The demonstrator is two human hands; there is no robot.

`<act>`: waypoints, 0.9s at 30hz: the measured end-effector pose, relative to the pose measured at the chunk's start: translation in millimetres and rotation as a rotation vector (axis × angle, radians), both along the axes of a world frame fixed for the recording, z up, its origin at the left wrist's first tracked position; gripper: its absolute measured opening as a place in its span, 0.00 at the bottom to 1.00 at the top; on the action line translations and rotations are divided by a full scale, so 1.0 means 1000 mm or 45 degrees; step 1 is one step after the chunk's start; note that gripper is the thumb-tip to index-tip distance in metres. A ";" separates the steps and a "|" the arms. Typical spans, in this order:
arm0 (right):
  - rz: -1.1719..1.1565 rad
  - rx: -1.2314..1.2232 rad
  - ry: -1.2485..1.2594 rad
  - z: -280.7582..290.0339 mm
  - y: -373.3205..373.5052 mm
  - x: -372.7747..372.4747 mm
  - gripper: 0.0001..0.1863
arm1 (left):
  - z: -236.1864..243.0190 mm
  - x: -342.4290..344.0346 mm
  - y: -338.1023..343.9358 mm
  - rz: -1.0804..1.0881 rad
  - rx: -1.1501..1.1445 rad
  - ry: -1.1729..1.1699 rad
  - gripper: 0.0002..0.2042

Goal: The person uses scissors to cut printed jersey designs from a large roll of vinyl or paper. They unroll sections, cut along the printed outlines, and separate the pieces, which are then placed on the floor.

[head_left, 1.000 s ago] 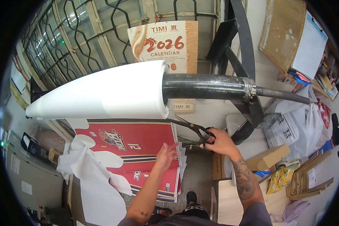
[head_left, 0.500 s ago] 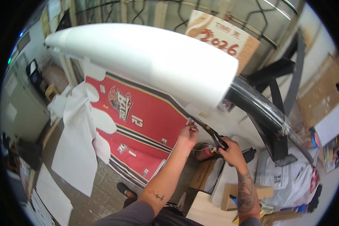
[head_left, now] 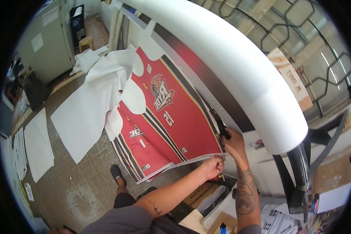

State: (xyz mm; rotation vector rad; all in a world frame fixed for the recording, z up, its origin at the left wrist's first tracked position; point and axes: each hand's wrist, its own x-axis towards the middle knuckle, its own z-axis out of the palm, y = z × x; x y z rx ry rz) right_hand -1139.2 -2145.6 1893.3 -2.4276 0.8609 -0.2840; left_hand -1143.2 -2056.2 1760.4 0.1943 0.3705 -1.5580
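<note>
A large white roll [head_left: 261,74] runs diagonally across the top, with a printed sheet hanging below it. The red jersey panel [head_left: 195,130] on that sheet bears a logo, dark stripes and a yellow-edged dark border. My right hand [head_left: 234,145] is closed round the handles of black scissors [head_left: 221,126]. Their blades point up and away along the panel's dark right border, partly hidden against it. My left hand [head_left: 213,167] pinches the panel's lower right corner, just below the right hand. A second red panel [head_left: 154,154] hangs to the left, partly behind the first.
White sheet offcuts [head_left: 87,107] drape at the left of the panels. White sheets [head_left: 39,144] lie on the floor further left. The roll's black stand [head_left: 288,183] is at the right. Cardboard boxes [head_left: 201,195] sit low beside my forearms. A barred window [head_left: 312,43] lies behind the roll.
The view has swung, so the roll and panels sit further right and more tilted. The scissors and right hand have moved up along the panel's border. The left hand still holds the lower corner.
</note>
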 end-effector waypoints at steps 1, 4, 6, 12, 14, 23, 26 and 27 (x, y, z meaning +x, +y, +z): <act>0.023 0.028 -0.005 0.001 0.000 0.023 0.17 | -0.002 0.000 0.006 -0.020 0.022 -0.050 0.08; 0.041 -0.052 0.049 0.001 0.003 0.093 0.21 | -0.006 0.002 0.026 -0.103 -0.013 -0.026 0.07; 0.124 -0.098 0.025 0.000 0.003 0.142 0.22 | -0.008 0.007 0.040 -0.190 -0.051 -0.103 0.07; 0.155 -0.174 0.004 -0.011 0.014 0.288 0.24 | -0.025 0.026 0.093 -0.469 -0.067 -0.278 0.07; 0.172 -0.153 -0.045 -0.014 0.024 0.338 0.24 | -0.043 0.026 0.116 -0.573 -0.116 -0.296 0.08; 0.255 -0.045 -0.051 -0.026 0.041 0.538 0.22 | -0.147 0.052 0.245 -0.889 -0.223 -0.610 0.03; 0.388 -0.391 0.103 -0.029 0.035 0.577 0.20 | -0.163 0.122 0.310 -0.815 0.039 -1.334 0.15; 0.497 -0.529 -0.009 -0.036 0.034 0.581 0.18 | -0.171 0.155 0.339 -0.636 0.184 -1.708 0.18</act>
